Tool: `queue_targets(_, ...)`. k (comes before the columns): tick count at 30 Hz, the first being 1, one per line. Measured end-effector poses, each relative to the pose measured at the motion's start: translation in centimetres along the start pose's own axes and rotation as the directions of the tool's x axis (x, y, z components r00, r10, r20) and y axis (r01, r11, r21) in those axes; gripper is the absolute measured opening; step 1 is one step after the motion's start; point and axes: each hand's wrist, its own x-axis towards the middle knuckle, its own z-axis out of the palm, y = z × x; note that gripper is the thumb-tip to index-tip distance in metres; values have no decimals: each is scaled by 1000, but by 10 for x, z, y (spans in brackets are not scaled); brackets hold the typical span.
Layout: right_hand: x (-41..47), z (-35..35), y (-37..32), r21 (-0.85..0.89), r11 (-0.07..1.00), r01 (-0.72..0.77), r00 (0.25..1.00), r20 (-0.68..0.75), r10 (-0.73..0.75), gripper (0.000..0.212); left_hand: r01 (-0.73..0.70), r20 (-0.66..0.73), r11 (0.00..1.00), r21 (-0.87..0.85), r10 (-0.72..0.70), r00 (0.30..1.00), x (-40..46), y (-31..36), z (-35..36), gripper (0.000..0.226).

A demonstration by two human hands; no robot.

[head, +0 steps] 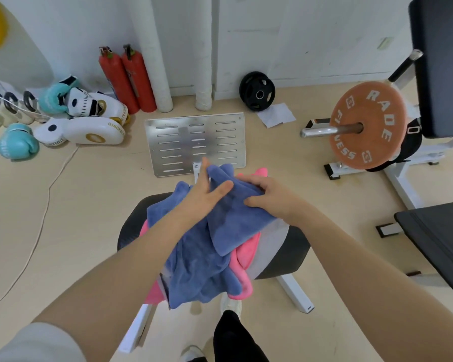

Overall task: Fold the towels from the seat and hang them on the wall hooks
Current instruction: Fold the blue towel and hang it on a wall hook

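Both hands work over a round black padded seat (pixel 288 257) on white metal legs, where a pile of towels lies. The left hand (pixel 204 190) has its fingers spread and mostly straight, pressing flat against an upper fold of the blue terry towel (pixel 207 262) without closing on it. The right hand (pixel 272 197) curls its fingers around a bunched ridge of the same blue towel, gripping it near the far edge of the seat. The blue towel drapes over the seat and hangs off its near side. Beneath it lies a pink terry towel (pixel 246 257), showing at the near right, the left edge and behind the right hand. On the floor beyond the seat stands a perforated shiny metal footplate (pixel 196 142), and to the right an orange weight plate (pixel 366 126) sits on a steel bar.
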Motion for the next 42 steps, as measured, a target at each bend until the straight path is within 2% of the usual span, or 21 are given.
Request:
queue_targets(1, -2, -4, -7, 38, 999, 36, 996, 82, -39, 51, -5, -8, 999, -52, 5, 1000, -2, 6, -13, 59)
queue_targets(3, -5, -8, -17, 62, 998, 31, 975, 219, -44, 58, -55, 68, 994, -89, 61, 996, -8, 11, -35, 96)
queue_targets(4, -7, -9, -22, 58, 998, 12, 961, 275, -27, 59, -64, 143, 994, -92, 77, 987, -14, 14, -42, 100)
queue_targets(7, -17, -9, -32, 76, 997, -20, 917, 399, -12, 54, -81, 342, 995, -51, 94, 935, -38, 33, -49, 75)
queue_targets(11, -32, 8, -46, 48, 997, -62, 865, 500, 30, 47, -78, 380, 994, -74, 101, 919, -69, 33, -42, 35)
queue_targets(14, -42, 28, -53, 42, 999, -3, 874, 486, -18, 51, -10, 354, 985, -170, 70, 933, -88, 18, -42, 32)
queue_targets(17, -56, 42, -50, 39, 997, 60, 912, 404, -71, 49, -17, 226, 970, -244, 74, 971, -113, 8, -48, 4)
queue_targets(21, -78, 56, -53, -206, 941, 269, 945, 244, -216, 30, -93, 28, 974, -205, 101, 994, -136, 3, -46, 16)
queue_targets(23, -85, 62, -55, -239, 920, 309, 942, 206, -263, 25, -137, -20, 972, -190, 136, 991, -142, 7, -44, 17)
queue_targets(26, -92, 69, -54, -141, 951, 275, 955, 151, -254, 34, -183, -36, 966, -181, 180, 983, -148, 16, -44, 19)
queue_targets(29, -94, 77, -52, -186, 945, 271, 963, 62, -264, 20, -202, -35, 968, -146, 199, 979, -152, 21, -46, 17)
queue_targets(34, -102, 72, -56, -307, 924, 228, 974, 87, -211, 10, -264, 2, 955, -137, 267, 964, -156, 29, -57, 18)
queue_targets(37, -105, 61, -58, -348, 915, 206, 978, 79, -191, 20, -256, -3, 965, -61, 256, 967, -158, 35, -59, 21)
queue_targets(40, -110, 45, -66, -395, 904, 165, 986, 75, -147, 18, -244, -32, 970, -4, 243, 969, -156, 44, -54, 17)
queue_targets(42, -117, 33, -71, -351, 922, 161, 986, 99, -135, 21, -250, -41, 968, 0, 249, 968, -154, 51, -47, 16)
